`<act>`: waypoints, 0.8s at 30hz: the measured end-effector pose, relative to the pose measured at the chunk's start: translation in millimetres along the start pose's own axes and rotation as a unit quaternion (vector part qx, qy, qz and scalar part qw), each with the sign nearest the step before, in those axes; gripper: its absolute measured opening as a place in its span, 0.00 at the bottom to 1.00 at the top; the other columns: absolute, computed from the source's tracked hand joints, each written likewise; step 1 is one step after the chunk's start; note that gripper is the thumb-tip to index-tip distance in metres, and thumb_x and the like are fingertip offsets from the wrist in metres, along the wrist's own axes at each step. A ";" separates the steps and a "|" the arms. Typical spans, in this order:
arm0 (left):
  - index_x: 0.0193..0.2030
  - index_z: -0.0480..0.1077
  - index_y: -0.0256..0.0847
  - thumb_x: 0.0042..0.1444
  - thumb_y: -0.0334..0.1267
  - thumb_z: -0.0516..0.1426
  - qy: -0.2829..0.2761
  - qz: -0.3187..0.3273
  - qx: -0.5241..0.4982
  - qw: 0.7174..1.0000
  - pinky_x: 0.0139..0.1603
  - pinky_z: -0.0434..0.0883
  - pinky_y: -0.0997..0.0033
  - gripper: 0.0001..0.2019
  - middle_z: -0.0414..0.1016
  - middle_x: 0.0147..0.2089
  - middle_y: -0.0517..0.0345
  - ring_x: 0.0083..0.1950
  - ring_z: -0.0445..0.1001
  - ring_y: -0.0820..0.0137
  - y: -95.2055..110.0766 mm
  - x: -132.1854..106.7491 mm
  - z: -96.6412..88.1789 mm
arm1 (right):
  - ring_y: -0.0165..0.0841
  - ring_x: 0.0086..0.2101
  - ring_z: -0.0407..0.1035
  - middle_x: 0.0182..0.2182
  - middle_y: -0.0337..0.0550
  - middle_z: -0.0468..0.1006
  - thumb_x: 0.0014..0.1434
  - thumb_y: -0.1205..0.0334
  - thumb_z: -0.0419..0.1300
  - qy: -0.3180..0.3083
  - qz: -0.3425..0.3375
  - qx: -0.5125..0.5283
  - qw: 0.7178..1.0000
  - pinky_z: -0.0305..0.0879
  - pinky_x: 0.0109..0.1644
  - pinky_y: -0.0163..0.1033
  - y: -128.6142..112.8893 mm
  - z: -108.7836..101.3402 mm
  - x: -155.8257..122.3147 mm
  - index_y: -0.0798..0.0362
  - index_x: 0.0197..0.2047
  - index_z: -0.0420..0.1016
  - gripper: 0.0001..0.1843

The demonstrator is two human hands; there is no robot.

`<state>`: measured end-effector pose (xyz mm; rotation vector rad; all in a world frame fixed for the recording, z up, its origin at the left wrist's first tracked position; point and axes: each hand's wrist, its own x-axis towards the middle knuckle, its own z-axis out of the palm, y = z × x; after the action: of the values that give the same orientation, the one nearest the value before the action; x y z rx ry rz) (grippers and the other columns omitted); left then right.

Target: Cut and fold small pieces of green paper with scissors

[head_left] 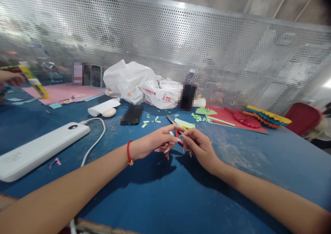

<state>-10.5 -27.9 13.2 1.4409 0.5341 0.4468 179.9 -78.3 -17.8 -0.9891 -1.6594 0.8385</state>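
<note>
My left hand (164,140), with a red bracelet (129,153) at the wrist, reaches in above the blue table. Its index finger and thumb are stretched out with a gap between them, while the other fingers curl below. Against its fingertips, my right hand (200,145) has thumb and index finger pinched together. Whatever is in that pinch, if anything, is too small or hidden to name. Just behind the fingers lie red-handled scissors (177,134), blades pointing away, partly covered by my hands. A light green paper piece (184,123) lies beside them, with small green scraps (198,117) beyond.
A white power bank (43,151) with a white cable (97,140) lies left. White plastic bags (129,78), a black phone (131,115) and a bottle (188,92) stand or lie behind. Red paper (217,113) is at right. Another person's hand (12,78) shows far left.
</note>
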 end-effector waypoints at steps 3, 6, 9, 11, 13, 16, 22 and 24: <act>0.67 0.53 0.45 0.59 0.35 0.56 -0.072 0.003 0.004 0.997 0.24 0.67 0.77 0.30 0.67 0.20 0.69 0.15 0.55 0.81 3.6 -3.4 3.3 | 0.24 0.19 0.61 0.21 0.33 0.70 0.65 0.53 0.56 0.027 -0.004 0.006 1.000 0.59 0.22 0.29 0.1 0.1 1.2 0.52 0.37 0.66 0.11; 0.71 0.42 0.49 0.58 0.34 0.57 -0.111 -0.006 0.008 0.994 0.21 0.64 0.80 0.38 0.72 0.24 0.67 0.15 0.58 0.81 5.9 -5.6 6.9 | 0.25 0.19 0.62 0.22 0.32 0.70 0.64 0.53 0.56 0.021 0.007 0.020 1.000 0.60 0.22 0.30 0.6 0.3 2.0 0.51 0.40 0.64 0.10; 0.72 0.40 0.49 0.58 0.33 0.57 -0.111 0.000 0.002 0.994 0.23 0.67 0.78 0.39 0.68 0.21 0.70 0.13 0.54 0.82 6.0 -5.6 8.6 | 0.25 0.19 0.62 0.22 0.31 0.70 0.65 0.54 0.56 -0.001 0.020 0.028 0.999 0.60 0.23 0.30 1.6 0.3 2.3 0.50 0.43 0.63 0.10; 0.72 0.42 0.48 0.59 0.33 0.57 -0.097 0.011 -0.008 0.995 0.23 0.68 0.78 0.39 0.63 0.17 0.74 0.12 0.51 0.83 5.5 -5.0 8.1 | 0.25 0.20 0.64 0.23 0.32 0.70 0.65 0.55 0.57 -0.015 0.025 0.033 0.999 0.61 0.23 0.30 2.3 0.0 2.1 0.49 0.47 0.63 0.11; 0.72 0.42 0.48 0.59 0.32 0.57 -0.087 0.021 -0.017 0.996 0.23 0.68 0.78 0.38 0.63 0.17 0.74 0.12 0.51 0.83 5.3 -4.7 6.4 | 0.26 0.21 0.65 0.23 0.32 0.70 0.65 0.56 0.57 -0.030 0.028 0.039 0.998 0.62 0.23 0.31 2.7 -0.1 1.5 0.47 0.52 0.61 0.14; 0.72 0.41 0.50 0.58 0.32 0.57 -0.083 0.033 -0.022 0.996 0.23 0.68 0.78 0.40 0.71 0.23 0.68 0.14 0.56 0.83 5.5 -5.1 3.6 | 0.27 0.23 0.67 0.24 0.32 0.69 0.65 0.58 0.56 -0.045 0.030 0.043 0.998 0.64 0.25 0.32 3.3 0.2 0.2 0.45 0.55 0.59 0.17; 0.73 0.32 0.58 0.54 0.31 0.59 -0.012 0.067 -0.053 0.996 0.21 0.68 0.79 0.48 0.75 0.53 0.46 0.17 0.66 0.84 4.7 -6.1 14.9 | 0.29 0.24 0.68 0.26 0.34 0.73 0.64 0.56 0.57 -0.047 0.028 0.060 0.997 0.67 0.26 0.35 4.9 0.6 2.4 0.42 0.66 0.49 0.31; 0.71 0.28 0.65 0.52 0.31 0.61 0.062 0.117 -0.081 0.988 0.22 0.69 0.77 0.53 0.60 0.67 0.41 0.22 0.73 0.80 3.9 -6.6 22.9 | 0.29 0.23 0.67 0.26 0.34 0.72 0.64 0.55 0.58 -0.005 0.032 0.067 0.997 0.67 0.24 0.35 5.2 -0.7 4.2 0.42 0.69 0.45 0.35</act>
<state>-2.1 -49.9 18.8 1.3301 0.4171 0.7539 180.9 -72.2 -20.5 -0.9497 -1.5653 0.9852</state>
